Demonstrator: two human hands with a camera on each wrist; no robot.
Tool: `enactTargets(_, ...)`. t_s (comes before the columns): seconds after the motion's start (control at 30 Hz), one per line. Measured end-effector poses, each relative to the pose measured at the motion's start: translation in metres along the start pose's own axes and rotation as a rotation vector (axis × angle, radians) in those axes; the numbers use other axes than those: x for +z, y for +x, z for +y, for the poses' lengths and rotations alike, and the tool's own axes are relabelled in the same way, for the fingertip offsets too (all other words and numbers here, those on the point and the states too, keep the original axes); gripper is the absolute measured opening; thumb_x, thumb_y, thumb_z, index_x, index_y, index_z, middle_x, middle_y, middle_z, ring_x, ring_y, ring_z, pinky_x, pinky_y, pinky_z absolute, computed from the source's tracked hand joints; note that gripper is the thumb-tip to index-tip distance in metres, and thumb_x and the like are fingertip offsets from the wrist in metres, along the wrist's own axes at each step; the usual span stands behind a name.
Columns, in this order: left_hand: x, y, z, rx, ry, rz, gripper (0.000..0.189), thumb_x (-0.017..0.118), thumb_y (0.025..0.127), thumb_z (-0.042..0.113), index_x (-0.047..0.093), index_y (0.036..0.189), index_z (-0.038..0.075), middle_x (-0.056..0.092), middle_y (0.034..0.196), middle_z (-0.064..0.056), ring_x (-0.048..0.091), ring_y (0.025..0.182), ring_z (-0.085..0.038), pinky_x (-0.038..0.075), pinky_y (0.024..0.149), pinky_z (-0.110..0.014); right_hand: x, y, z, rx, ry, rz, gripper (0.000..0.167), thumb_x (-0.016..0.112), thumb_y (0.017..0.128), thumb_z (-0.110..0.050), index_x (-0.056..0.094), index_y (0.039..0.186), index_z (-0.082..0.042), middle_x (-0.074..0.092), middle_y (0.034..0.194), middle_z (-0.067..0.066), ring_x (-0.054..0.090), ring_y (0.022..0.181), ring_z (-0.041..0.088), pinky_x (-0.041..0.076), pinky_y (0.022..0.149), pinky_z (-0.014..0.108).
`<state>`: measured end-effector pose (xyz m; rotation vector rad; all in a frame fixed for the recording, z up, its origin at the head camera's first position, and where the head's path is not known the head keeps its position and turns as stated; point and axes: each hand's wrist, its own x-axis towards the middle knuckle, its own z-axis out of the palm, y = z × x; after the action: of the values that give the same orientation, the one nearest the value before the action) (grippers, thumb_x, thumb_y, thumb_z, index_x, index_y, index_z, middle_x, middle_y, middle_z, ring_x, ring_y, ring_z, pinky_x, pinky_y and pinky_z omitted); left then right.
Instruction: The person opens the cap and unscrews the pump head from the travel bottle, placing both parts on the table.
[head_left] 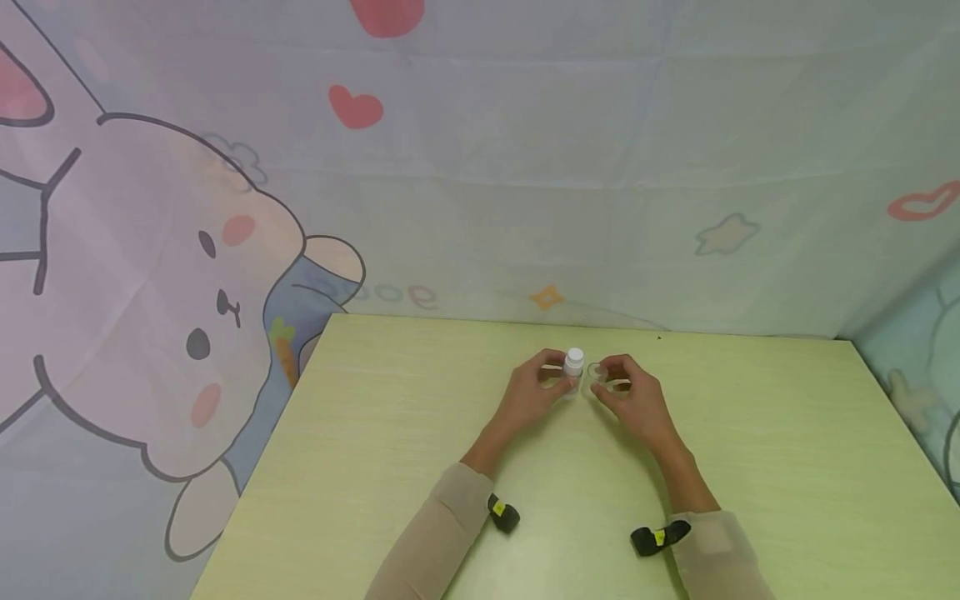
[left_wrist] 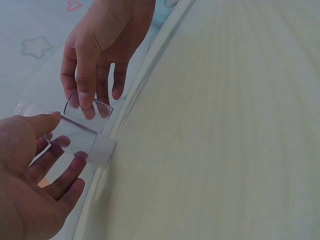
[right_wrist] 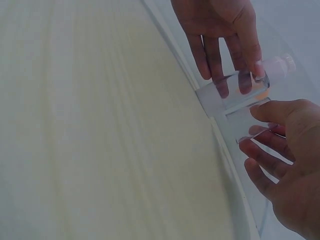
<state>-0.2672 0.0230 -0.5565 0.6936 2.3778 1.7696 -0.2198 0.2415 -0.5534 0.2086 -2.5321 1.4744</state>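
My left hand (head_left: 531, 392) grips a small upright bottle (head_left: 574, 358) between thumb and fingers. It has a white cap and neck, a clear body and a white base (left_wrist: 102, 150). Just to its right, my right hand (head_left: 641, 400) pinches a clear, round, cup-like piece (head_left: 596, 372) with thumb and fingertips. In the right wrist view, this clear piece (right_wrist: 242, 120) stands close beside the bottle (right_wrist: 210, 100); whether they touch I cannot tell. Both are low over the tabletop, toward its far edge.
A pale yellow-green table (head_left: 360, 433) spreads beneath both hands. Behind it hangs a cloth (head_left: 525, 167) printed with a rabbit, hearts and stars, meeting the table's far edge. Each sleeve cuff carries a black wrist strap (head_left: 504, 515).
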Motion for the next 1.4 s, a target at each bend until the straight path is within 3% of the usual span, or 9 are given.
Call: enactTargets(1.4, 0.0023, 0.0012, -0.0014, 0.002, -0.017, -0.004, 0.036, 0.078, 0.100, 0.026, 0.065, 0.133, 0.017, 0.069, 0.134, 0.000, 0.070, 0.121, -0.024, 0.059, 0.095, -0.029, 0.0002, -0.0007, 0.0048, -0.014, -0.050, -0.087, 0.036, 0.075, 0.099, -0.006, 0.059, 0.131, 0.000, 0.069, 0.125, 0.020, 0.066, 0.120, 0.040, 0.058, 0.098, 0.056)
